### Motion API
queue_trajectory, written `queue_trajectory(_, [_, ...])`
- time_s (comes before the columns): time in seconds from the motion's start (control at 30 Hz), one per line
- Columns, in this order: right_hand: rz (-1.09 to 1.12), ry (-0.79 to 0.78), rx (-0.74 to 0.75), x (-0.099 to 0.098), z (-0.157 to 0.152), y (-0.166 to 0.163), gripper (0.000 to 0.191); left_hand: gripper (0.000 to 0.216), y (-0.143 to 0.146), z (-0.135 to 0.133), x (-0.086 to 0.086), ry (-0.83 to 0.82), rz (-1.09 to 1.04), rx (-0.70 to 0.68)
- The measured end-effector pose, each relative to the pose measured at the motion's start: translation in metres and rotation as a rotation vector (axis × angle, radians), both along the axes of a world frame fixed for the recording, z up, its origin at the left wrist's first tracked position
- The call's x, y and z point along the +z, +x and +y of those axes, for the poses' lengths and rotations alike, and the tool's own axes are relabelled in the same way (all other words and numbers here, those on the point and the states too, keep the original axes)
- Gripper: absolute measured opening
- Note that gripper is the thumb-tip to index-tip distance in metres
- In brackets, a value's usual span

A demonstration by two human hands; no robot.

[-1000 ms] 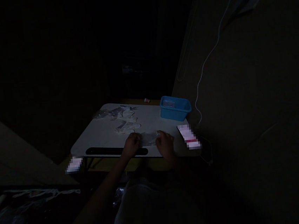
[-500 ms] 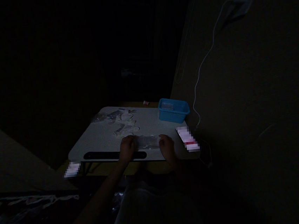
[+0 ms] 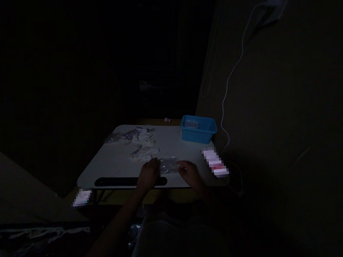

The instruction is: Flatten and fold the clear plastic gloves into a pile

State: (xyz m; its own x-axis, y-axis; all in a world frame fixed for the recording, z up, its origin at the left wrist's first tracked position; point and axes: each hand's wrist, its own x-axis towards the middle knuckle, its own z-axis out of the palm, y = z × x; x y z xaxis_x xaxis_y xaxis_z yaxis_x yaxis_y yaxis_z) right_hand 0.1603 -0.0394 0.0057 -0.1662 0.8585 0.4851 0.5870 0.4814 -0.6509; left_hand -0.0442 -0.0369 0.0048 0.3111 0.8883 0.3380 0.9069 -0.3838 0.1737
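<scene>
A clear, shiny plastic bag [image 3: 169, 165] lies low over the front of the white table [image 3: 172, 141], stretched between my two hands. My left hand [image 3: 148, 174] has its fingers closed at the bag's left edge. At the right edge, my right hand [image 3: 190, 172] pinches the bag with thumb and curled fingers. The room is very dark, so the fingertips and any contents of the bag are hard to make out. Just beyond my left hand lie crumpled white pieces [image 3: 145, 151] that look like gloves.
A blue basket [image 3: 199, 134] with a clear packet inside stands at the table's back right. A lit phone [image 3: 215, 162] lies at the right edge. Crumpled clear plastic [image 3: 113, 137] sits back left. A black slot [image 3: 116, 181] runs along the front edge. A white cable [image 3: 230, 74] hangs along the wall.
My right hand has moved slightly left and turned inward, and my left hand has shifted a little right. The bag between them now looks shorter and more bunched.
</scene>
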Motion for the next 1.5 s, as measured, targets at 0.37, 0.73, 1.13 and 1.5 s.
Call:
queue_trajectory(0.37, [-0.059,0.001,0.014,0.002,0.000,0.000,0.031,0.033,-0.005,0.005,-0.011,0.125,-0.394,0.073])
queue_trajectory(0.73, [-0.122,-0.009,-0.042,-0.001,0.007,0.012,0.029,0.027,-0.009,0.002,-0.010,0.028,-0.670,0.138])
queue_trajectory(1.13, [-0.079,-0.011,0.009,-0.002,0.008,0.024,0.035,0.040,0.007,-0.008,0.011,-0.053,-0.081,-0.125])
queue_trajectory(1.5, [-0.019,-0.022,0.035,-0.006,0.010,0.025,0.030,0.037,0.006,-0.007,0.006,-0.003,-0.018,-0.026])
